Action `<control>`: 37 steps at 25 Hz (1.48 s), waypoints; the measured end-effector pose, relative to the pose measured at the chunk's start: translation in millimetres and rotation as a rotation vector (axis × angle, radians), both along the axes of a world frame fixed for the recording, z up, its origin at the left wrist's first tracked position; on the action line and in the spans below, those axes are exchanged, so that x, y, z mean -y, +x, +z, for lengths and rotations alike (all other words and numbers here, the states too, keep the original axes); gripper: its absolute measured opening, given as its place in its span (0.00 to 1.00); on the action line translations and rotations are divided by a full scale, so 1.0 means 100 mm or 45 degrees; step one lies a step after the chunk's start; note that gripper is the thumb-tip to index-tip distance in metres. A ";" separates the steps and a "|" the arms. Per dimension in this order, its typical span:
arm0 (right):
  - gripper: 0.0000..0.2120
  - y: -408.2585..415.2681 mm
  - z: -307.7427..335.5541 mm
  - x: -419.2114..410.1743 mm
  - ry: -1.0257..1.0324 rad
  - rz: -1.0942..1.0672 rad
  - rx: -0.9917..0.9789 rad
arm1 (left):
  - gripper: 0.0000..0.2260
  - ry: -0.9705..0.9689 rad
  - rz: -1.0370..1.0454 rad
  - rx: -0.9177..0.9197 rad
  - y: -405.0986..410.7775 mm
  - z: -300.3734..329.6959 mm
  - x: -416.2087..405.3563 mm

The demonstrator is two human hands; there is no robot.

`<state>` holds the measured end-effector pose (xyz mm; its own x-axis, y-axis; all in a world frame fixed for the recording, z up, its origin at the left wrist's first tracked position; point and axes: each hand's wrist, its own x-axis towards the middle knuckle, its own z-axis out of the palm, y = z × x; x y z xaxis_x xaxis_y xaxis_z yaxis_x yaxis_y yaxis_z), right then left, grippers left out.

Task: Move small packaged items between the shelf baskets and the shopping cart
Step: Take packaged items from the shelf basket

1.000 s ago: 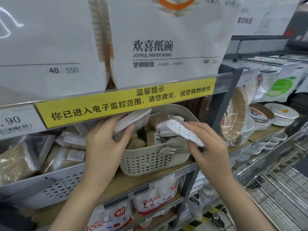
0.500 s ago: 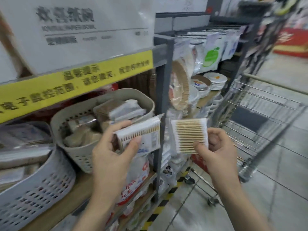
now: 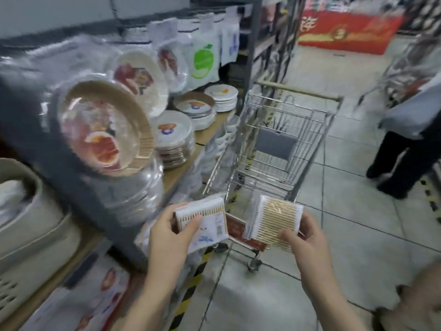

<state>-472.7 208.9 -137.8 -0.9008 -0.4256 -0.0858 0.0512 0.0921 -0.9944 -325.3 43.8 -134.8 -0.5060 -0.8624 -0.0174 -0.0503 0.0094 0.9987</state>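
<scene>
My left hand (image 3: 170, 237) grips a flat pack of cotton swabs with a white label (image 3: 206, 223). My right hand (image 3: 307, 242) pinches a second clear pack of wooden-stick cotton swabs (image 3: 274, 220) by its lower edge. Both packs are held side by side in front of the near end of the wire shopping cart (image 3: 274, 149), which stands on the tiled floor just right of the shelf. The beige shelf basket (image 3: 26, 225) sits at the far left edge, blurred.
Stacks of wrapped paper plates (image 3: 174, 137) and a big plate pack (image 3: 102, 130) fill the shelf on the left. A grey shelf post (image 3: 78, 182) slants between basket and plates. A person in dark trousers (image 3: 403, 161) stands at right. Yellow-black tape (image 3: 191, 287) lines the floor.
The view has swung right from the shelf basket toward the cart. Both hands have carried their swab packs out of the basket and over to the cart's near end.
</scene>
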 end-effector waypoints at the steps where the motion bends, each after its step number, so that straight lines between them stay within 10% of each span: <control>1: 0.19 -0.17 -0.09 -0.09 0.028 -0.054 0.042 | 0.09 0.045 -0.025 0.026 -0.18 -0.09 -0.02; 21: 0.08 -1.95 -1.44 0.94 0.287 -0.548 0.697 | 0.08 0.356 -0.465 0.735 -2.82 -1.60 1.54; 29: 0.25 -2.42 -2.46 1.37 0.681 -0.373 0.943 | 0.09 0.460 -0.589 1.092 -3.32 -2.66 1.72; 37: 0.12 -2.54 -3.70 1.36 1.027 -0.205 1.037 | 0.10 0.565 -0.810 1.426 -3.51 -3.78 1.64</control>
